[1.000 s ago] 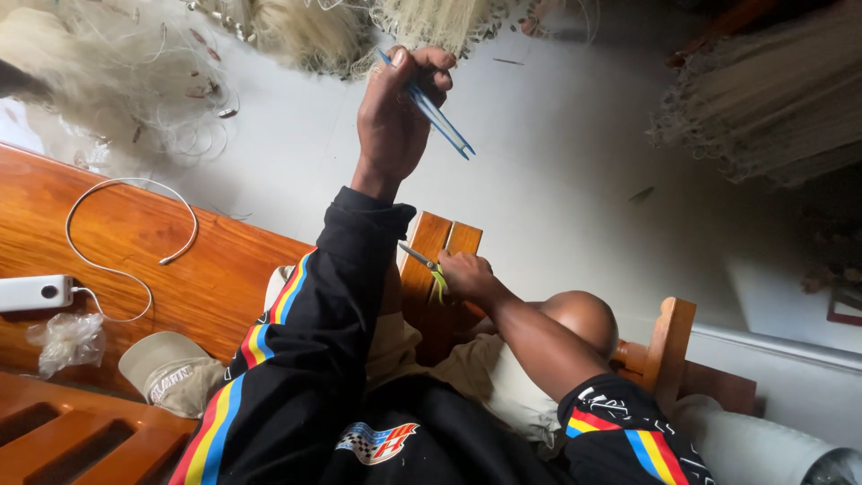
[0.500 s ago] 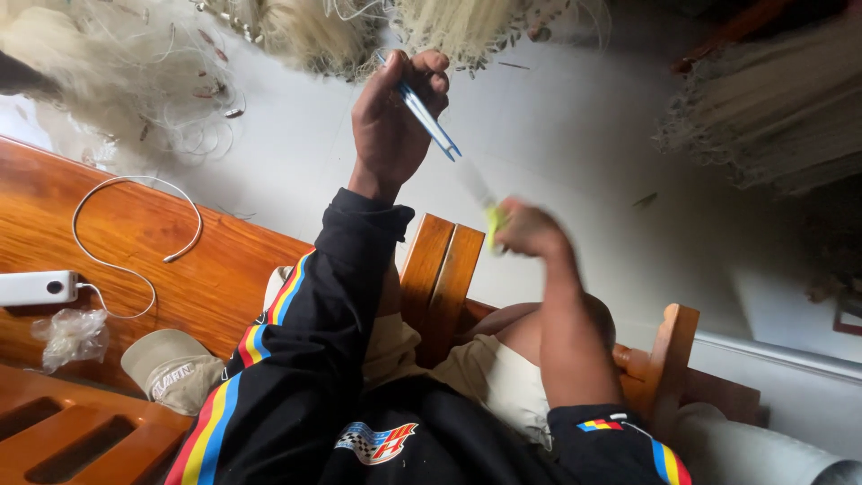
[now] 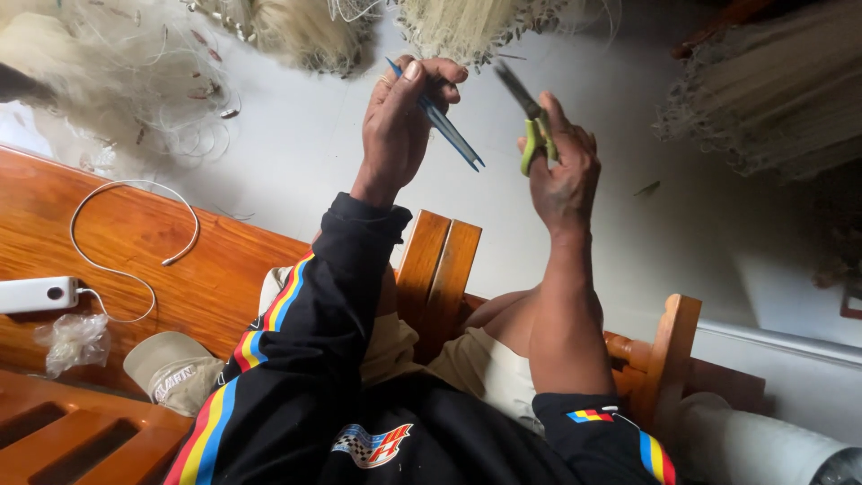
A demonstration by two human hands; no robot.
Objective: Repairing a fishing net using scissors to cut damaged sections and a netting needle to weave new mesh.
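Head view: the left hand (image 3: 400,126) has its fingers pinched around a slim blue netting needle (image 3: 440,121), whose point slants down and to the right, as it did half a second ago. The right hand (image 3: 558,162) is clenched on small snips with green handles (image 3: 532,144), blades pointing up and left, close beside the needle but not touching it. Half a second ago this hand was lower and blurred in motion; a second ago it was down at the wooden chair slats (image 3: 440,269). Pale fishing net (image 3: 296,31) hangs above. A white cable (image 3: 135,224) lies on the wooden bench (image 3: 215,278), near a cap (image 3: 171,368).
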